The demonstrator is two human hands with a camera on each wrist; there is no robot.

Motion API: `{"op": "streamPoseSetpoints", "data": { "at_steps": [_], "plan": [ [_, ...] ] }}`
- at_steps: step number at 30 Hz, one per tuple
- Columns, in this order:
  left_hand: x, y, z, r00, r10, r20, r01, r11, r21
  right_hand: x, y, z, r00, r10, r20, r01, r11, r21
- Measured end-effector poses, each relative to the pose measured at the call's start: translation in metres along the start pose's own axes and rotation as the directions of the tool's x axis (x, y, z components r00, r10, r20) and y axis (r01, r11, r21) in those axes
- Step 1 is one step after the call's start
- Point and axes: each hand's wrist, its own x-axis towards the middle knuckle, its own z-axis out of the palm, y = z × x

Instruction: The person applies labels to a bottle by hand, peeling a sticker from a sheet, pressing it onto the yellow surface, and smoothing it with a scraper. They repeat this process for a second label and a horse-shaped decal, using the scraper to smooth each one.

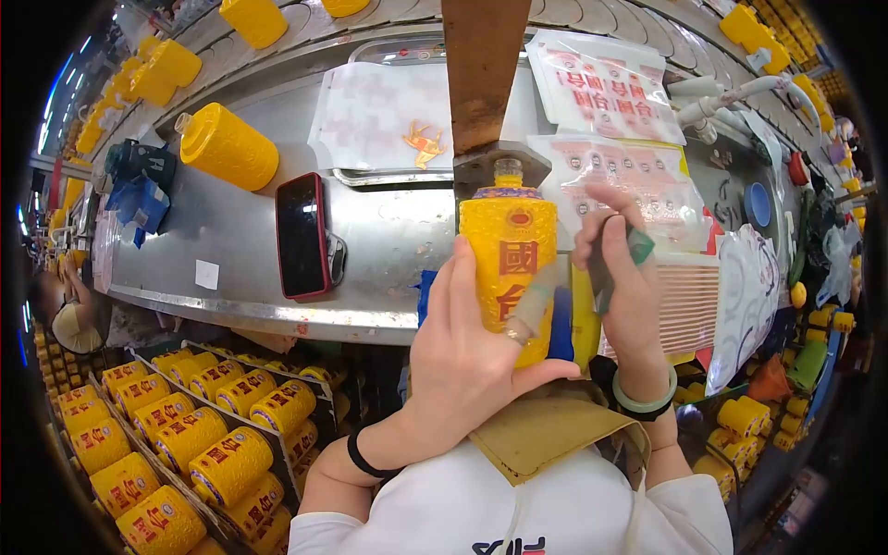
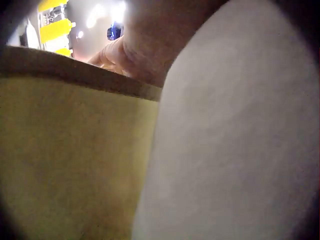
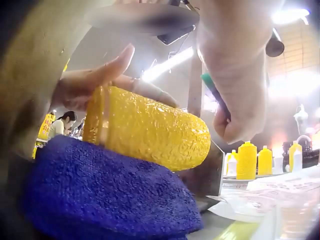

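Note:
A yellow embossed bottle (image 1: 492,217) with red characters and a clear neck stands out before the body in the head view. The left hand (image 1: 462,356) lies against its lower left side and front, fingers long, thumb stretched to the right. Just right of the bottle, the right hand (image 1: 634,287) pinches a dark flat piece with a green end (image 1: 640,245). From the right wrist, the bottle (image 3: 150,130) lies tilted over a blue cloth (image 3: 105,190); the left hand (image 3: 92,85) is behind it, thumb raised. Sleeve and apron mostly block the left wrist view.
A phone (image 1: 302,236) and another yellow bottle (image 1: 228,148) are on the metal table (image 1: 370,217). Printed sheets (image 1: 601,88) lie beyond the bottle and to the right. Crates of yellow bottles (image 1: 231,462) stand lower left. A brown post (image 1: 483,74) rises ahead.

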Motion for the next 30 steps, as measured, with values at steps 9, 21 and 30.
{"op": "streamPoseSetpoints", "data": {
  "at_steps": [9, 21, 30],
  "plan": [
    [0.006, -0.048, 0.023, 0.926, -0.365, -0.094, 0.199, 0.685, -0.701, -0.006, 0.009, 0.022, 0.999, 0.041, -0.029, -0.041, 0.999, -0.015],
    [0.035, -0.036, 0.037, 0.888, -0.371, 0.273, 0.241, -0.131, -0.962, -0.004, 0.004, 0.032, 0.995, 0.102, 0.002, -0.101, 0.986, -0.131],
    [0.035, -0.035, 0.036, 0.880, -0.380, 0.284, 0.252, -0.131, -0.959, -0.002, 0.007, 0.026, 0.994, 0.113, 0.010, -0.109, 0.978, -0.176]
  ]
}}
